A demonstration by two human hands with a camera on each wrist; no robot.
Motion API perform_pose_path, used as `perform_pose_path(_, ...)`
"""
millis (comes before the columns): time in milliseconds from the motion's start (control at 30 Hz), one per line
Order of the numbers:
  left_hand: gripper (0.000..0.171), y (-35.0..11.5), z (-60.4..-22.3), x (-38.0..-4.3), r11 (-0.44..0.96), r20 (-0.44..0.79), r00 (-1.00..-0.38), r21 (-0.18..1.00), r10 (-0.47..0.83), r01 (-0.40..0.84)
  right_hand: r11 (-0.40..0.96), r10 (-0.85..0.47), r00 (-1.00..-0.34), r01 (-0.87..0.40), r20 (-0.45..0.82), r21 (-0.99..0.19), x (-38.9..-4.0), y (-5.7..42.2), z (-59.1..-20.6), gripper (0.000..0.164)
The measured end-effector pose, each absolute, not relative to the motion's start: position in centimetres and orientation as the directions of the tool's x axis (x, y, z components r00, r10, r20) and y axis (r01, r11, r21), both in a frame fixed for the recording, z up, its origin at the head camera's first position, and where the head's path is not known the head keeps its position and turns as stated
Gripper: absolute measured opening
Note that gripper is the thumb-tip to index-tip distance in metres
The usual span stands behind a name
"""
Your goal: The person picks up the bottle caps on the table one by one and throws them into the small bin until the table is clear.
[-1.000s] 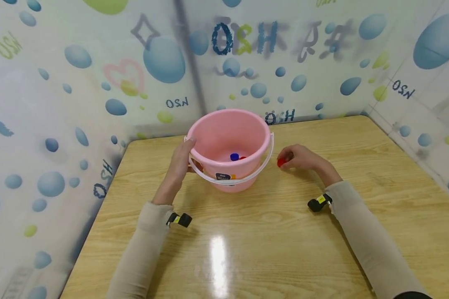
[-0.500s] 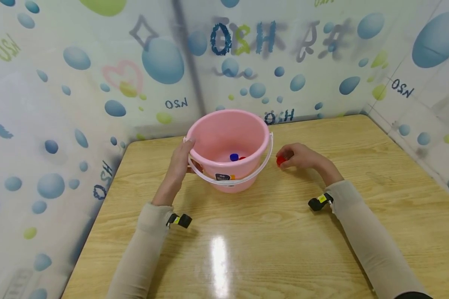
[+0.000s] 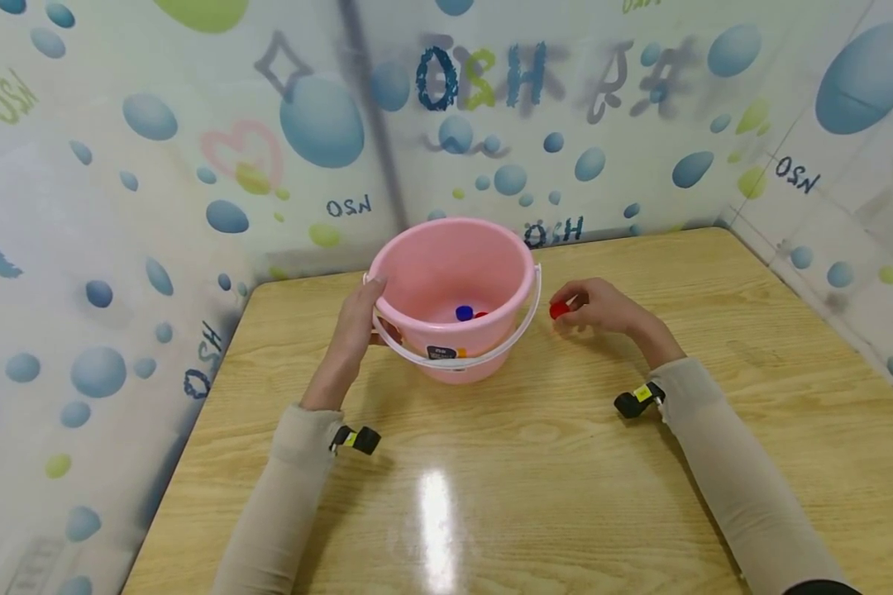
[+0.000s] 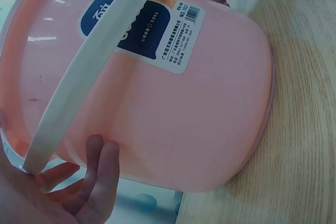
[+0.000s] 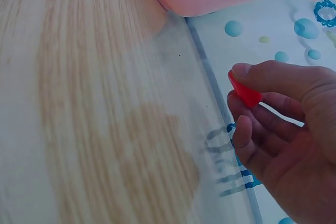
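A pink bucket (image 3: 454, 351) with a white handle (image 3: 484, 360) stands on the wooden table, its mouth tipped toward me. My left hand (image 3: 355, 318) grips its left rim, thumb over the edge and fingers against the outer wall; the left wrist view shows those fingers (image 4: 107, 174) beside the handle's end. Between thumb and fingers, my right hand (image 3: 603, 307) pinches a small red bottle cap (image 5: 245, 92), just right of the bucket. Inside the bucket lie a blue bottle cap (image 3: 465, 313) and a red one (image 3: 481, 315), the latter partly hidden by the front rim.
The wooden table (image 3: 521, 487) reaches back to a wall (image 3: 603, 107) covered in blue and green bubble prints. Another printed wall (image 3: 119, 273) runs along the left. A label (image 4: 157, 35) is stuck on the bucket's front.
My right hand has risen slightly with the red bottle cap, which now shows a little higher in the head view. The left hand and the bucket have stayed in place.
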State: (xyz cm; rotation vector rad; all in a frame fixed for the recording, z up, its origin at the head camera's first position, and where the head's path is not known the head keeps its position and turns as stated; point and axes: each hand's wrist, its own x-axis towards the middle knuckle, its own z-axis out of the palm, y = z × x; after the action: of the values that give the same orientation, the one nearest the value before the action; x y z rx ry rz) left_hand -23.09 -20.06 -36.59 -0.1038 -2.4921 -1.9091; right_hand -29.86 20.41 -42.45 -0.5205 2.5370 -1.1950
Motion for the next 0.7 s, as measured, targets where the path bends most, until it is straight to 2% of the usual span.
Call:
perform_pose_path(400,0.062,-20.1,-36.6,-22.9,0.269,0.037,-0.998,0.962,0.055,0.05,0.519,-0.379,-0.925,-0.178,-0.038,-0.836,-29.7,20.7,-41.6,0.045)
perform_pose_path(700,0.064,-20.1,-36.5,-22.9,0.266,0.036,-0.998,0.963,0.056,0.049,0.498,-0.336,-0.942,-0.174,-0.004,-0.85,-29.1,20.8,-40.2,0.043)
